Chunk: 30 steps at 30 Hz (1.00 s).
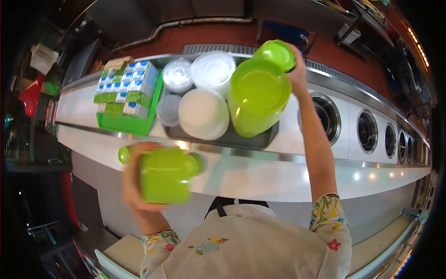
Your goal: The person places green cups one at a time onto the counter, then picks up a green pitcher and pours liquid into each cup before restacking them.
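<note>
My left hand is wrapped round a lime-green, box-shaped container, held up over the front ledge of the counter. Close by it show a small green cup and another round green piece. Farther off, my right hand grips the outer side of a small green bowl at the tray's far right corner. Just beside that bowl rises a tall stack of larger green bowls on the dark tray. White bowls and white lidded tubs share the tray.
Left of the tray, a green tray holds many small blue, white and green packets. Round black cooker wells line the white counter to the right. A red floor with a metal drain grate lies beyond.
</note>
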Each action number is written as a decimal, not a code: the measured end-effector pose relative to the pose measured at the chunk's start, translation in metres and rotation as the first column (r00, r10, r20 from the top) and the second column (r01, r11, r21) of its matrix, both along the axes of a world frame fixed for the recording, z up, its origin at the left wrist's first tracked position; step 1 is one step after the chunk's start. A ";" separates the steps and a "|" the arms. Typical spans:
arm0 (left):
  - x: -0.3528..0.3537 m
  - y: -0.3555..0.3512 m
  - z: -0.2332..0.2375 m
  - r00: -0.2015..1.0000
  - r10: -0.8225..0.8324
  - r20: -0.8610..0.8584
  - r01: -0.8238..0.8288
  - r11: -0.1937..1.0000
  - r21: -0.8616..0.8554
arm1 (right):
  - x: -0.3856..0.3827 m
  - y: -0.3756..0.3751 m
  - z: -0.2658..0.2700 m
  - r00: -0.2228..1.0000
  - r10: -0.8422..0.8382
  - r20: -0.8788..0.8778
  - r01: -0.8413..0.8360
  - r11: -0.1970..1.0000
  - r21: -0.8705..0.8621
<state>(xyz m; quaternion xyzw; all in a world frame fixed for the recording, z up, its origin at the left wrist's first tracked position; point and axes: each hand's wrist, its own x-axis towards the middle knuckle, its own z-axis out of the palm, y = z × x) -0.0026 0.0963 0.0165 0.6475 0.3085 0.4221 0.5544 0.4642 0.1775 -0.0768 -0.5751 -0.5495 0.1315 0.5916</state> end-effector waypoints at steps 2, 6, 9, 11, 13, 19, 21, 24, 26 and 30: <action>0.007 -0.006 -0.020 0.882 -0.295 -0.368 0.357 0.927 0.112 | 0.012 -0.020 0.007 0.971 -0.145 0.190 0.134 0.988 0.072; 0.054 -0.064 -0.113 0.762 -0.303 -0.572 0.397 0.917 0.042 | -0.018 -0.118 0.025 0.949 -0.300 -0.093 0.297 0.954 -0.045; 0.062 -0.079 -0.169 0.680 -0.241 -0.692 0.399 0.914 0.073 | -0.040 -0.209 -0.009 0.873 -0.486 -0.045 0.484 0.874 -0.045; 0.061 -0.076 -0.195 0.652 -0.188 -0.735 0.410 0.903 0.133 | -0.081 -0.264 -0.030 0.859 -0.492 -0.142 0.488 0.870 -0.066; 0.059 -0.073 -0.214 0.621 -0.136 -0.772 0.424 0.887 0.185 | -0.124 -0.311 -0.071 0.856 -0.510 -0.085 0.500 0.858 -0.120; 0.048 -0.063 -0.239 0.626 -0.054 -0.778 0.379 0.893 0.243 | -0.226 -0.343 -0.139 0.927 -0.359 -0.107 0.293 0.872 -0.394; 0.045 -0.062 -0.246 0.614 -0.050 -0.788 0.381 0.893 0.240 | -0.241 -0.335 -0.153 0.936 -0.327 -0.131 0.242 0.867 -0.435; 0.042 -0.061 -0.255 0.583 -0.046 -0.812 0.375 0.901 0.218 | -0.247 -0.316 -0.169 0.938 -0.339 -0.077 0.267 0.845 -0.462; 0.043 -0.060 -0.258 0.566 -0.050 -0.823 0.368 0.909 0.198 | -0.245 -0.306 -0.177 0.934 -0.350 -0.068 0.284 0.846 -0.451; 0.047 -0.058 -0.256 0.560 -0.025 -0.828 0.343 0.917 0.204 | -0.241 -0.293 -0.188 0.944 -0.328 -0.045 0.277 0.858 -0.433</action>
